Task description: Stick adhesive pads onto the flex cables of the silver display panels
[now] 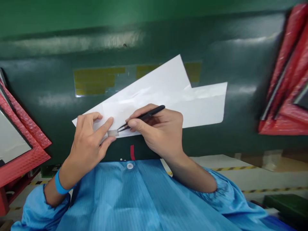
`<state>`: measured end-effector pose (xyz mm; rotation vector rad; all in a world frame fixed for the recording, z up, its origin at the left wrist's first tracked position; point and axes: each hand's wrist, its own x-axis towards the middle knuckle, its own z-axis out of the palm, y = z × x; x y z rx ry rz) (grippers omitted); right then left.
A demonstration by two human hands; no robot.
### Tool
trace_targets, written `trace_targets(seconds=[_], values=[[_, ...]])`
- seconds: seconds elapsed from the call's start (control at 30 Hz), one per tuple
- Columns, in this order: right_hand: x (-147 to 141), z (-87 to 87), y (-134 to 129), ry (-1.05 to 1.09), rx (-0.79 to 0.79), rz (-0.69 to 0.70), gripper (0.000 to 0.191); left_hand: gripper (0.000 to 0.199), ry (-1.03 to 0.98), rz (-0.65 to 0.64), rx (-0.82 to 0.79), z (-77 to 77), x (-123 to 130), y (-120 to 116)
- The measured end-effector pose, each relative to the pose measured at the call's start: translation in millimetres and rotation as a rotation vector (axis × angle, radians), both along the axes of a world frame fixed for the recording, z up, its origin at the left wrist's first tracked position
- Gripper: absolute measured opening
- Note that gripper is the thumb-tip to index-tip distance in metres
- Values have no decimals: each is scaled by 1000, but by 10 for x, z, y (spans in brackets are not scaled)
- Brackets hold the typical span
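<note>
A pair of black tweezers [151, 112] lies in my right hand [166, 131], held like a pen with the fingers closed round it. The metal tips meet the right end of a small grey translucent rectangle [112, 132] at the near edge of a white sheet [144, 93]. My left hand [90, 138] rests on the sheet's left end. Its forefinger and thumb are apart, on the far and near sides of the grey rectangle. The thumb reaches the sheet's near edge. Whether the rectangle is stuck down or lifted, I cannot tell.
Amber tape pieces [93, 81] on a clear backing lie beyond the sheet on the green table mat [240, 64]. Red bubble-wrap bags [286, 109] with flat panels are stacked at the right, and more red bubble wrap [31, 154] at the left. A red strip [132, 152] marks the near edge.
</note>
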<state>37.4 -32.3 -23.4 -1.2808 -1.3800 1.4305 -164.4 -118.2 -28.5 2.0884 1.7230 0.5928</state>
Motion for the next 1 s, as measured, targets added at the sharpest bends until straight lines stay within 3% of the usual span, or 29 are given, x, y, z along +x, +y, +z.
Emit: trace_targets(seconds=[0.07,0.17,0.23,0.37,0.47,0.57,0.77,1.0], values=[[62,28,123,5,28,-3,22,42,-10,-19,-41,48,-6,-58],[72,29,487,17,190,-105,23,21,-41,-54,-50,138,-15,-18],[-20,-15,781,83,254,-145,26,13,-48,-17,38,172,-28,154],[-335,-205,1171,147,183,-38,34,26,115,168,168,79,-86,667],[-473,-328,1203,137,165,17,43,40,181,198,105,-61,-132,878],[-471,-351,1146,127,189,4,43,42,180,194,107,-128,-143,883],[-425,-261,1117,68,191,26,32,41,163,190,93,-83,-131,843],[-456,-202,1147,24,79,38,22,40,158,198,58,-77,-123,852]])
